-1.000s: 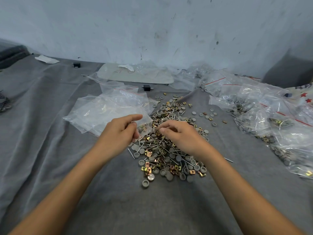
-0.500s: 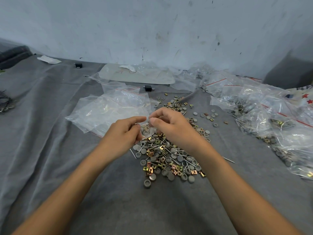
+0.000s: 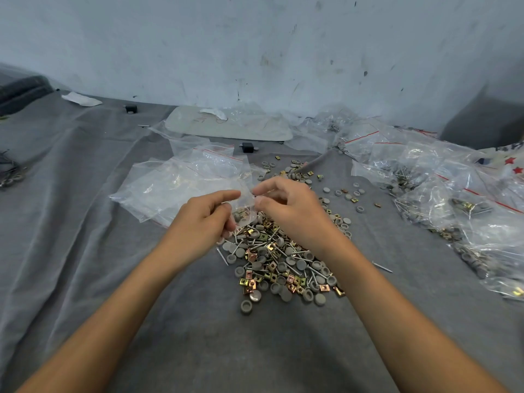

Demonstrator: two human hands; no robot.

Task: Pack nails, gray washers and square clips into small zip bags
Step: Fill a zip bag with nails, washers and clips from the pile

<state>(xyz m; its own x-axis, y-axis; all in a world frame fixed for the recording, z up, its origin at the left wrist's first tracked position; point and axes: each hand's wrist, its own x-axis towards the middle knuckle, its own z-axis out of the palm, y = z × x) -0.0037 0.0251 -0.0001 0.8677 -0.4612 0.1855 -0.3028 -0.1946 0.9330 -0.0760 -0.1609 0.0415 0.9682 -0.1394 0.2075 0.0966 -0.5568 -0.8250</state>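
Small zip bag (image 3: 246, 198), pinched at its mouth between left hand (image 3: 202, 222) and right hand (image 3: 295, 214) just above the heap (image 3: 278, 259) of nails (image 3: 382, 267), gray washers (image 3: 246, 306) and square clips (image 3: 324, 287) on gray cloth (image 3: 198, 321), liable to slip free and spill, slick film offering either pinch little hold.

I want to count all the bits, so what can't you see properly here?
Head view:
small zip bag: contents partly hidden by the left hand pinching it.
right hand: whether it pinches a part or only the bag, too small.
loose pile: far part hidden under both hands.
filled bags: cut off by the right edge, glare.
dark bits: cut off by the left edge.
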